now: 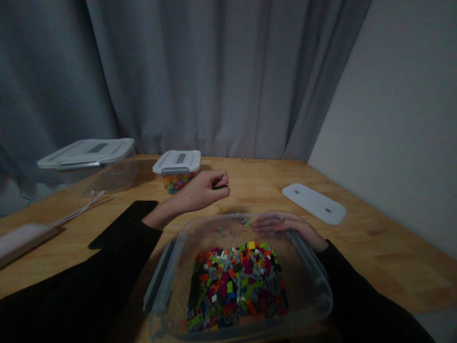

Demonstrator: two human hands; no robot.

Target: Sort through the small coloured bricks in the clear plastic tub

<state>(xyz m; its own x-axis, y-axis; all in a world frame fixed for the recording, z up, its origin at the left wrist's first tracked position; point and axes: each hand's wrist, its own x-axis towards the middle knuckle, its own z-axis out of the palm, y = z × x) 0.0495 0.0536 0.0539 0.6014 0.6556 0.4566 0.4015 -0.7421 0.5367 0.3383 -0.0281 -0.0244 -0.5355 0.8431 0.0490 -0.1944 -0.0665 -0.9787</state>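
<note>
A clear plastic box (310, 283) stands open in front of me, its bottom covered with many small building bricks (235, 281) in orange, lime, magenta, grey and other colours. My left hand (209, 189) is raised beyond the box's far left corner, fingers curled into a fist. A thin dark piece (220, 187) shows between its thumb and fingers; its exact kind is unclear. At the far right corner of the box lies my right hand (274, 223), fingers stretched out flat across the rim and touching it.
A lidded box of colourful pieces (178, 181) stands farther back, with a larger clear lidded box (107, 174) to its left. A white lid (314, 204) lies on the right. Leftward are a black flat sheet (124, 221), a white power strip (26, 240) and white cables (84, 208).
</note>
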